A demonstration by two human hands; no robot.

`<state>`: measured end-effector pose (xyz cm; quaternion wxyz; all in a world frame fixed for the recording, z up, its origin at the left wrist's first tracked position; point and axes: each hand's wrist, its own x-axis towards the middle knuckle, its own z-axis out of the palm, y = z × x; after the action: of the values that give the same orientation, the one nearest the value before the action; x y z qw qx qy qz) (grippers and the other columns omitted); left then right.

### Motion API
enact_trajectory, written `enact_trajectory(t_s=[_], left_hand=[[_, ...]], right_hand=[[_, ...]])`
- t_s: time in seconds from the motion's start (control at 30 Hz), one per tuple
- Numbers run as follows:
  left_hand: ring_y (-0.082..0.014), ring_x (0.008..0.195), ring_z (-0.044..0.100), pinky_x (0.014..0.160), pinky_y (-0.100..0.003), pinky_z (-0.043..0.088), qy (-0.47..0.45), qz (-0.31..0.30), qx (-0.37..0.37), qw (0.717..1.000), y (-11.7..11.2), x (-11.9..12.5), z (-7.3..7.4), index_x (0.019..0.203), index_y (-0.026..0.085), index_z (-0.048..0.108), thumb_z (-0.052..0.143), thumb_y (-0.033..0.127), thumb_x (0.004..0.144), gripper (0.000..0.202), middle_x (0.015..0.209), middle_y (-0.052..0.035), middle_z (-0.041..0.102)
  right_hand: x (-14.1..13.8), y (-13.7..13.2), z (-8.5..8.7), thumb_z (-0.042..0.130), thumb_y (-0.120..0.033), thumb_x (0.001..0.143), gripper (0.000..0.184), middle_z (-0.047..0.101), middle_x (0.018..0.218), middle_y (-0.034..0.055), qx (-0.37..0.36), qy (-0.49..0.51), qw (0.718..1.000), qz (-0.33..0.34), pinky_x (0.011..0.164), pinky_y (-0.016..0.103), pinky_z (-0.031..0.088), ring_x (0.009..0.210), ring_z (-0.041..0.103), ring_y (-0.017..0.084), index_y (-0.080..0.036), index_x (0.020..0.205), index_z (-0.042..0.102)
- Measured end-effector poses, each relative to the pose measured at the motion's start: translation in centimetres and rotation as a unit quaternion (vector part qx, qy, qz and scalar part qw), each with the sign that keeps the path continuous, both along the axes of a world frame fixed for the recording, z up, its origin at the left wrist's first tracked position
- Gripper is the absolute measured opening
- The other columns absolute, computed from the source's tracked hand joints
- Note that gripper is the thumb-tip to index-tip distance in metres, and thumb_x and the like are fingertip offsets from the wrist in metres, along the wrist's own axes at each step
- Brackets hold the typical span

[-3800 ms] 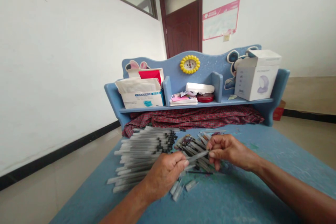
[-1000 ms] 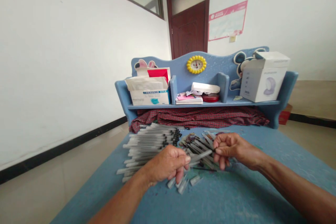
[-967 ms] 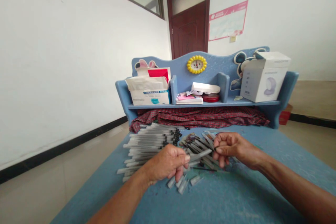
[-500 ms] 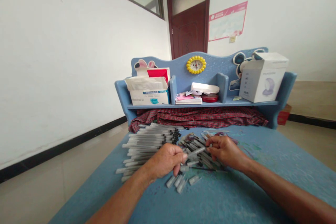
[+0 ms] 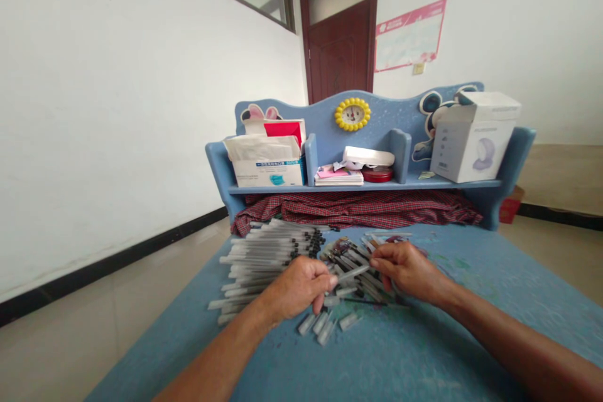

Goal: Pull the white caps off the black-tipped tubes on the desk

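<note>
My left hand (image 5: pixel 302 284) is closed, thumb and forefinger pinching one end of a translucent pen barrel (image 5: pixel 353 273) that slants up to the right. Close by the barrel's other end, the fingers of my right hand (image 5: pixel 402 270) are pinched together. Anything small between them is too blurred to make out. Beneath both hands lies a loose pile of dark and clear pen parts (image 5: pixel 346 254). To the left, many pens with black ends (image 5: pixel 264 257) are stacked side by side. Several clear pen caps (image 5: pixel 323 326) lie in front of my left hand.
Everything rests on a blue desk (image 5: pixel 400 358). At its back is a shelf (image 5: pixel 400 186) with a mask box (image 5: pixel 268 166), papers, a red round tin (image 5: pixel 377 174) and a white carton (image 5: pixel 473 138). Checked cloth (image 5: pixel 348 210) is bunched under the shelf.
My right hand has shifted very slightly away from the barrel's end. My left hand and the barrel stay almost where they were.
</note>
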<state>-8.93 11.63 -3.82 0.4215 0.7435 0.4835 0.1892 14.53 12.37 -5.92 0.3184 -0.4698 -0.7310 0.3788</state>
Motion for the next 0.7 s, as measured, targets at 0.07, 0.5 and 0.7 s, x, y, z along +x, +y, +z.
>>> enact_trajectory(t_s=[0.07,0.5,0.7], left_hand=[[-0.0078,0.039,0.036,0.046,-0.019,0.027,-0.005,-0.005,-0.001,1.0,0.0,0.0,0.0,0.063,0.014,0.055,0.047,0.038,0.077,0.028,0.042,0.0024,0.052],[-0.0065,0.039,0.032,0.047,-0.019,0.027,-0.022,-0.022,-0.004,0.999,0.2,-0.9,1.3,0.06,0.015,0.052,0.049,0.041,0.078,0.032,0.043,0.0041,0.051],[-0.0083,0.042,0.034,0.048,-0.02,0.027,0.038,0.049,0.064,0.996,1.9,-4.1,2.9,0.054,0.016,0.049,0.05,0.045,0.074,0.035,0.043,0.0035,0.051]], right_hand=[[-0.1,-0.1,-0.1,0.046,-0.027,0.082,0.017,0.055,0.047,-0.0039,-0.043,0.024,0.999,-0.009,0.035,0.017,0.026,0.033,0.035,0.005,-0.017,0.071,0.053],[1.5,-0.3,1.1,0.06,-0.034,0.069,0.02,0.06,0.047,-0.0028,-0.104,0.189,0.976,-0.021,0.029,0.016,0.022,0.026,0.038,0.005,-0.016,0.07,0.051],[3.7,1.1,1.1,0.058,-0.032,0.068,0.017,0.058,0.044,-0.0021,-0.045,0.231,0.959,-0.161,0.03,0.018,0.018,0.026,0.034,0.005,-0.017,0.067,0.049]])
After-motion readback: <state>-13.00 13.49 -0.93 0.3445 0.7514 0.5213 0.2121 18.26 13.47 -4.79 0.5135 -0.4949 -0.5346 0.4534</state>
